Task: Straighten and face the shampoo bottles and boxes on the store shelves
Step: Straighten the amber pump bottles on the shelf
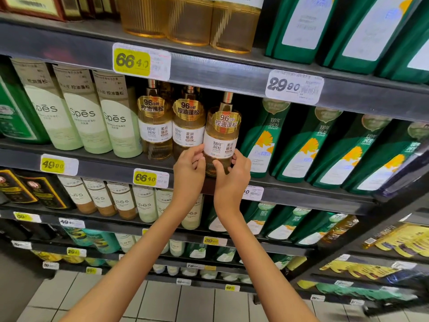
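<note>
- Now the amber bottle is gripped at its 9 o'clock side by the left hand.
- Its 4 o'clock side is clasped by the right hand.

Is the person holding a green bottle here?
No: the left hand and right hand both grip the amber bottle, with the green bottles standing to its right.
</note>
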